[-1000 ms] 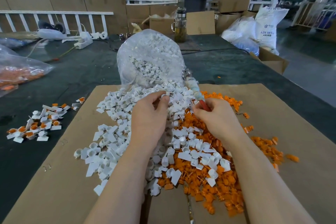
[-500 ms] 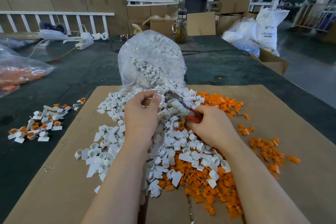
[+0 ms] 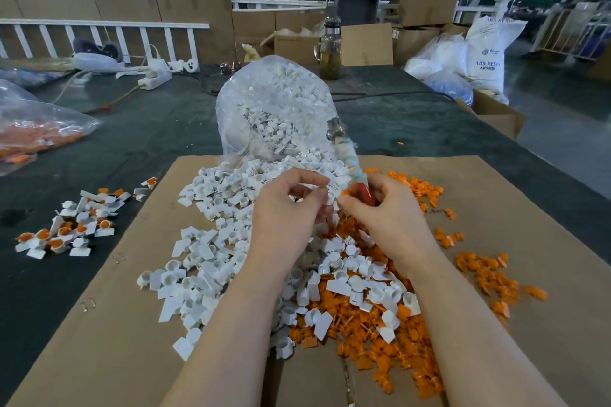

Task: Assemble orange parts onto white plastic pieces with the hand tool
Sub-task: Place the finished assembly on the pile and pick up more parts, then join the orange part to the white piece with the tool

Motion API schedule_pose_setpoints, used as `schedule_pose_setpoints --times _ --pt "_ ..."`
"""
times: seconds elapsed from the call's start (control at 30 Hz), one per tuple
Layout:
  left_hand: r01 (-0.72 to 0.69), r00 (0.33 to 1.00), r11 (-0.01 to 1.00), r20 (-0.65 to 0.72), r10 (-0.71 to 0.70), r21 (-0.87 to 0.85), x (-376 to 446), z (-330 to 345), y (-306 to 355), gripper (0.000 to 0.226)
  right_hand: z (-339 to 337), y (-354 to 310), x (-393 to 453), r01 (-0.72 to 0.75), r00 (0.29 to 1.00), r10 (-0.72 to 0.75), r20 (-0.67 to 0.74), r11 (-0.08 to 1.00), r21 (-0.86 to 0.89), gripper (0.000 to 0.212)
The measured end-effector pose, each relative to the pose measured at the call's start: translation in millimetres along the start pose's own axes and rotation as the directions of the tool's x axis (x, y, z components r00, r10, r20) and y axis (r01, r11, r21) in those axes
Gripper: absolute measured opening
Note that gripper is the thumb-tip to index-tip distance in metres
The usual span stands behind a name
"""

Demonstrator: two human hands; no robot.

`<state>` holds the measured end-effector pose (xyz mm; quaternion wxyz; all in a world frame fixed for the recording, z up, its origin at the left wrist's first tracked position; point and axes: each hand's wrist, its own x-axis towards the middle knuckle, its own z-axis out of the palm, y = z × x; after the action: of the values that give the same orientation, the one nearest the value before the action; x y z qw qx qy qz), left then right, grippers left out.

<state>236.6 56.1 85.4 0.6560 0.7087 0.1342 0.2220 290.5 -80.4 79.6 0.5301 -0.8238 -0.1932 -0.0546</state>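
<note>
Left hand fingers curled, thumb and forefinger pinching a white plastic piece above the heap. Right hand fingers wrapped round the red handle of the hand tool, thumb and forefinger also pinching a small orange part right against the white piece. Tool shaft wrapped in pale tape, now tilted up and away toward the far side, metal head high in front of the clear bag; half a second ago lying low and pointing left toward the left hand. Both hands meeting at the fingertips, slightly farther right and closer together than before.

Below the hands, a heap of white pieces spilling from the bag's mouth over the left and middle of the cardboard sheet. To the right and near side, a spread of orange parts partly under the white ones. Both piles unchanged.

Farther out, on the dark table at left, a small cluster of assembled pieces, white with orange inserts. At the far left edge, a bag of orange parts. At the far side, a glass jug standing upright.
</note>
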Motion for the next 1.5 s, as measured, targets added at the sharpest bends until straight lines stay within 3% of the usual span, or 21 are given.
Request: schedule_pose_setpoints --times 0.13,0.37,0.73,0.97,1.1,1.5 --pt "-0.011 0.999 0.999 0.046 0.009 0.039 -1.2 1.5 2.3 0.023 0.0 -1.6 0.3 0.009 1.000 -0.009 -0.002 0.995 0.099 0.014" --pt "0.049 0.994 0.999 0.100 -0.051 0.023 -2.0 0.6 5.6 0.020 0.8 -1.9 1.4 0.044 0.999 -0.042 -0.030 0.997 0.059 0.023" --pt "0.057 0.996 0.997 0.073 -0.054 -0.049 0.3 -4.7 7.6 0.013 1.3 -0.1 0.9 0.086 0.996 -0.087 -0.003 0.985 0.151 0.003" --pt "0.034 0.999 0.996 0.019 -0.033 -0.082 -1.7 -1.3 6.4 0.018 4.7 3.3 4.3 0.045 0.998 -0.032 -0.049 0.954 0.298 0.021" --pt "0.074 0.997 0.991 -0.014 -0.076 -0.113 -1.4 -2.2 6.5 0.028 4.8 3.8 3.3 0.088 0.993 -0.064 -0.096 0.959 0.269 0.021" --pt "0.130 0.991 0.953 0.000 -0.135 -0.273 -3.8 -1.7 9.6 0.015 8.9 -2.4 -0.2 0.183 0.969 -0.161 -0.189 0.977 0.109 0.015"
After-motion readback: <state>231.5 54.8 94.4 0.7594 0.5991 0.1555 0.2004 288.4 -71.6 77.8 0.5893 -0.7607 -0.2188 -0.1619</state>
